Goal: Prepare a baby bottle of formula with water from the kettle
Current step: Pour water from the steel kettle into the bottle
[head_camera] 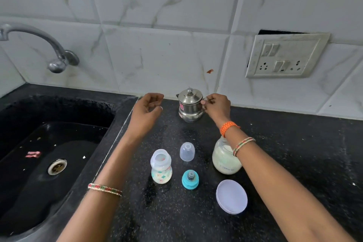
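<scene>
Black counter: our bottle stands open, powder (seemingly) inside — water remains. Our right hand pinches the kettle handle; left hand hovers half-open, empty.

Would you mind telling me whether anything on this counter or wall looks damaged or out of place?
The white switch-and-socket plate hangs askew, its top edge pulled off the tiled wall over a dark gap.

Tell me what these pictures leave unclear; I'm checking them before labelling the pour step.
Head view only:
- Kettle contents: its shut lid hides any water.
- Kettle handle: covered by the right hand.
- Formula jar mouth: the right forearm crosses it.
- Jar label: too blurred to read.
- Sink front: cut off by the frame edge.
</scene>
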The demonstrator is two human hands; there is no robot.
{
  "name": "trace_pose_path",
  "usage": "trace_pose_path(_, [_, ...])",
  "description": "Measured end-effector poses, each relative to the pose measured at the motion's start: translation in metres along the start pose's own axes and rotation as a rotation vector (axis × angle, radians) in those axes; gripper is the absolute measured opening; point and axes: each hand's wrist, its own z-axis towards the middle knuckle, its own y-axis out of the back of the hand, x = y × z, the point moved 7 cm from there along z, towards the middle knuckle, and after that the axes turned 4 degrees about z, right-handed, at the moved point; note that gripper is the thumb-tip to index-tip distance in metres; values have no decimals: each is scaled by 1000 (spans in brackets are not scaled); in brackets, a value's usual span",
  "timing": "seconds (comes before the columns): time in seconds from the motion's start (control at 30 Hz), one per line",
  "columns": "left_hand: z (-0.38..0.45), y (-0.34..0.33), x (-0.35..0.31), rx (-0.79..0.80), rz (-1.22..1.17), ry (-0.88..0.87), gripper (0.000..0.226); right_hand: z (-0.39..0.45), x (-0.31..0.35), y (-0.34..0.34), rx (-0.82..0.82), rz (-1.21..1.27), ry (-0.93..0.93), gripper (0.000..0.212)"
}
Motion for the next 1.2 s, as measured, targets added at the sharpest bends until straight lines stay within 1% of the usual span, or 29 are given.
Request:
trace_pose_path(0.13, [-31,16,4,-7,1,0,35,-20,32,28,16,113,115,9])
trace_pose_path(0.2, [-48,23,11,-12,-11,9,37,-32,44,41,37,163,143,11])
trace_pose_path(0.33, [-85,28,41,-3,-55,103,42,-64,60,56,126,215,161,20])
trace_pose_path(0.43, [-111,22,65,31,-91,184,46,-86,66,60,187,203,181,20])
trace_pose_path(0.5, [-123,18,77,17,-143,237,42,-97,67,60,209,180,189,19])
trace_pose_path(0.57, [-133,16,86,7,-184,289,37,-106,67,58,229,148,193,15])
trace_pose_path(0.63, [-144,12,95,35,-194,315,34,-112,67,56,240,105,205,7])
trace_pose_path(0.73, [-157,9,102,41,-128,302,35,-116,70,54,245,24,253,11])
trace_pose_path(0.83, [-160,5,104,74,-17,261,45,-120,76,52,270,-57,313,12])
trace_pose_path(0.93, [-161,4,106,65,50,224,53,-123,82,48,299,-96,353,11])
trace_pose_path(1.1, [-161,4,107,49,71,203,52,-127,88,39,330,-163,411,9])
trace_pose_path(1.2, [-162,5,105,48,79,197,52,-129,92,36,330,-235,444,12])
